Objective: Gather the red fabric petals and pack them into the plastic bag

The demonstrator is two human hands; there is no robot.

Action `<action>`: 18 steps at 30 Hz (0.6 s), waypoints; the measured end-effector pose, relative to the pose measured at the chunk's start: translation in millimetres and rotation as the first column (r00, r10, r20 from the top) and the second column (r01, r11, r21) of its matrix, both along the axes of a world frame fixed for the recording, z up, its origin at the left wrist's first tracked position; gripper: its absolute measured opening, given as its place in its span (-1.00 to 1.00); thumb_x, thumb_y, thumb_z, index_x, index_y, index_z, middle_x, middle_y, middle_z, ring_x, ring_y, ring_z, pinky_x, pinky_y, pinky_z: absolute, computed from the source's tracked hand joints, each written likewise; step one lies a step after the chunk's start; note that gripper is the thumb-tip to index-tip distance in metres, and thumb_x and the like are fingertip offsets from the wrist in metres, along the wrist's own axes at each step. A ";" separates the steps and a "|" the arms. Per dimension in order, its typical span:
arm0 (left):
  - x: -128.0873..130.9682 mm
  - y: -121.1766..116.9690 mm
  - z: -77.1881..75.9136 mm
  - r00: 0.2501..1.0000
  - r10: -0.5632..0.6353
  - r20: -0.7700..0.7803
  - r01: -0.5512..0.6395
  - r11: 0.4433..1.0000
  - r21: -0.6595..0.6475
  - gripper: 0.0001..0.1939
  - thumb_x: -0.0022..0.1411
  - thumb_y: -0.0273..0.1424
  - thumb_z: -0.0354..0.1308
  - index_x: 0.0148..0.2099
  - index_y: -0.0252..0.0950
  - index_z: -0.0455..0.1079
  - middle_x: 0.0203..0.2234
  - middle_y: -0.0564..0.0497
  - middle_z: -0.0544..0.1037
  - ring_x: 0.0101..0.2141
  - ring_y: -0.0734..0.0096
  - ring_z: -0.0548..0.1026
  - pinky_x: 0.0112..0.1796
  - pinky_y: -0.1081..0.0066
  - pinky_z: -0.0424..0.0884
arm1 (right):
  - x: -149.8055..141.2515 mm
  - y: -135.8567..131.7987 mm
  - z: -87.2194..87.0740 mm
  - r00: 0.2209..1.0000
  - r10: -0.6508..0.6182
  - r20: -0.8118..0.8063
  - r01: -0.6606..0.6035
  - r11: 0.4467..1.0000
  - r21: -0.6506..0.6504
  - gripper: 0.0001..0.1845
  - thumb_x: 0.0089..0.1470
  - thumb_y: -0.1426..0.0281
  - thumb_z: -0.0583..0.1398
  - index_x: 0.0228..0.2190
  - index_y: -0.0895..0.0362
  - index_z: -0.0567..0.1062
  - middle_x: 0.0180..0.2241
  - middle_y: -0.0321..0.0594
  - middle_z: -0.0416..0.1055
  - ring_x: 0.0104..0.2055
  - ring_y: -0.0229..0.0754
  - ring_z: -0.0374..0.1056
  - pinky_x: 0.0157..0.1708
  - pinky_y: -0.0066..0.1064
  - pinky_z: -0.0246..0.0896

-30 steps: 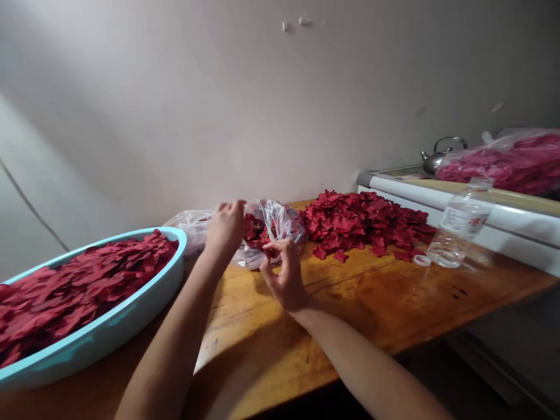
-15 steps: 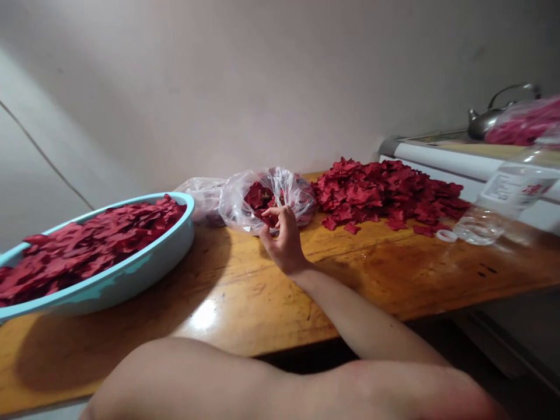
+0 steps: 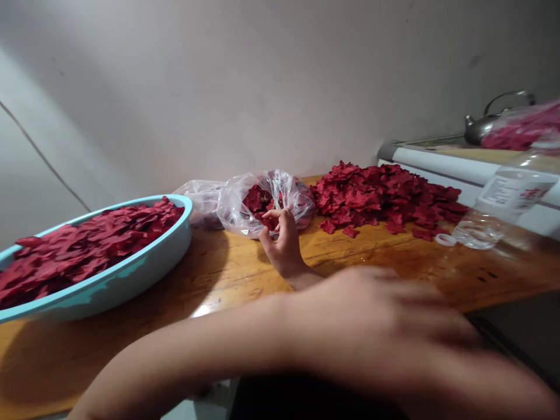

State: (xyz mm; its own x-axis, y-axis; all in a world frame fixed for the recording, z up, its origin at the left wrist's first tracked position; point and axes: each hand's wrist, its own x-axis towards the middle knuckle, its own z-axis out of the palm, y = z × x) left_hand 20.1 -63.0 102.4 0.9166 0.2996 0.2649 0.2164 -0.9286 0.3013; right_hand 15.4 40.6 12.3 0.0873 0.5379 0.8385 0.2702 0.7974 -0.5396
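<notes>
My right hand (image 3: 282, 242) rests on the wooden table (image 3: 227, 280) at the mouth of a clear plastic bag (image 3: 245, 204). Its fingers are curled and pinched on a red fabric petal (image 3: 270, 222) from the bag. My left hand (image 3: 380, 324) sweeps across the near foreground, close to the camera and smeared by motion. It hides my right forearm, and I cannot tell what its fingers are doing. A loose heap of red petals (image 3: 385, 195) lies to the right of the bag.
A light blue oval basin (image 3: 131, 274) full of red petals sits at the left. At the right are a plastic water bottle (image 3: 503, 204), its ring (image 3: 446, 239), a white appliance top (image 3: 459, 160), a kettle (image 3: 485, 125) and a bag of pink petals (image 3: 525, 131).
My left hand left the bag, drew back toward me and now sweeps rightward across the foreground. My right hand stays at the bag's mouth, still pinching a petal.
</notes>
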 end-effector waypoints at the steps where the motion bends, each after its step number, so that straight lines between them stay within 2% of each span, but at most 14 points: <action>1: 6.3 18.3 -2.0 0.999 -0.046 -0.006 0.047 0.997 0.055 -0.74 0.20 -0.44 0.03 -0.07 -0.13 0.39 -0.24 0.02 0.53 -0.20 0.31 0.42 -0.15 0.41 0.32 | -1.8 1.8 -2.1 1.000 -0.011 0.000 0.011 1.000 -0.005 -0.75 -0.07 0.54 0.07 -0.28 0.08 0.30 -0.31 -0.22 0.27 -0.25 -0.17 0.24 -0.27 -0.35 0.25; 2: 13.2 37.9 -7.0 1.000 -0.028 -0.008 0.029 0.996 0.087 -0.75 0.19 -0.52 0.02 -0.10 -0.20 0.39 -0.22 -0.01 0.52 -0.20 0.30 0.41 -0.15 0.38 0.31 | -3.7 3.9 -4.5 1.000 -0.023 -0.002 0.023 1.000 -0.011 -0.75 -0.09 0.54 0.07 -0.29 0.08 0.29 -0.32 -0.23 0.28 -0.26 -0.17 0.24 -0.28 -0.36 0.26; 3: 20.8 57.5 -13.9 0.998 0.040 -0.051 -0.037 0.997 0.071 -0.77 0.17 -0.51 0.06 -0.10 -0.26 0.37 -0.23 -0.04 0.50 -0.22 0.29 0.41 -0.18 0.38 0.31 | -5.4 6.3 -7.0 0.999 -0.033 -0.005 0.033 0.999 -0.020 -0.75 -0.10 0.54 0.07 -0.30 0.08 0.29 -0.32 -0.23 0.28 -0.26 -0.17 0.25 -0.29 -0.36 0.26; 5: 37.4 91.7 -30.2 0.963 0.204 -0.178 -0.206 0.978 0.007 -0.73 0.12 -0.35 0.16 -0.11 -0.32 0.36 -0.22 -0.10 0.47 -0.21 0.25 0.40 -0.21 0.36 0.30 | -8.2 11.1 -11.8 0.999 -0.049 -0.013 0.048 0.998 -0.043 -0.74 -0.12 0.54 0.07 -0.31 0.08 0.30 -0.33 -0.24 0.28 -0.28 -0.18 0.25 -0.31 -0.38 0.26; 8: 63.5 120.9 -51.7 0.916 0.323 -0.238 -0.334 0.942 -0.006 -0.48 -0.06 -0.14 0.27 -0.13 -0.40 0.36 -0.15 -0.23 0.42 -0.10 0.02 0.35 -0.15 0.20 0.28 | -9.1 16.5 -16.4 0.998 -0.059 -0.022 0.057 0.994 -0.094 -0.75 -0.13 0.54 0.08 -0.32 0.09 0.31 -0.35 -0.25 0.29 -0.30 -0.19 0.26 -0.31 -0.39 0.25; 11: 83.9 127.8 -63.8 0.866 0.398 -0.304 -0.423 0.906 -0.021 -0.35 -0.26 -0.16 0.39 -0.14 -0.43 0.35 -0.12 -0.31 0.39 -0.07 -0.11 0.33 -0.10 0.07 0.24 | -7.5 18.5 -16.8 0.998 -0.060 -0.022 0.056 0.986 -0.154 -0.76 -0.10 0.55 0.08 -0.30 0.09 0.31 -0.33 -0.25 0.31 -0.26 -0.20 0.28 -0.30 -0.41 0.26; 13: 88.8 125.7 -65.7 0.858 0.412 -0.305 -0.439 0.898 -0.021 -0.33 -0.30 -0.18 0.42 -0.14 -0.42 0.35 -0.12 -0.33 0.39 -0.07 -0.14 0.33 -0.09 0.01 0.22 | -7.0 18.9 -15.8 0.998 -0.064 -0.014 0.060 0.978 -0.199 -0.76 -0.07 0.56 0.08 -0.28 0.11 0.30 -0.30 -0.25 0.33 -0.23 -0.21 0.28 -0.26 -0.41 0.26; 15: 83.8 120.6 -62.8 0.878 0.404 -0.256 -0.421 0.907 -0.014 -0.36 -0.27 -0.18 0.41 -0.14 -0.38 0.36 -0.14 -0.29 0.41 -0.09 -0.12 0.35 -0.10 -0.01 0.24 | -7.5 20.5 -15.1 0.998 -0.066 0.005 0.065 0.965 -0.253 -0.76 -0.03 0.56 0.09 -0.26 0.14 0.31 -0.26 -0.23 0.34 -0.22 -0.22 0.29 -0.23 -0.40 0.27; 18: 57.7 107.7 -52.3 0.918 0.386 -0.094 -0.385 0.922 0.035 -0.51 -0.09 -0.18 0.33 -0.13 -0.30 0.34 -0.14 -0.20 0.40 -0.07 -0.03 0.32 -0.10 0.04 0.25 | -7.9 26.6 -16.0 0.997 -0.016 0.075 0.041 0.934 -0.355 -0.83 0.08 0.49 0.14 -0.22 0.19 0.36 -0.24 -0.21 0.37 -0.26 -0.23 0.34 -0.26 -0.35 0.31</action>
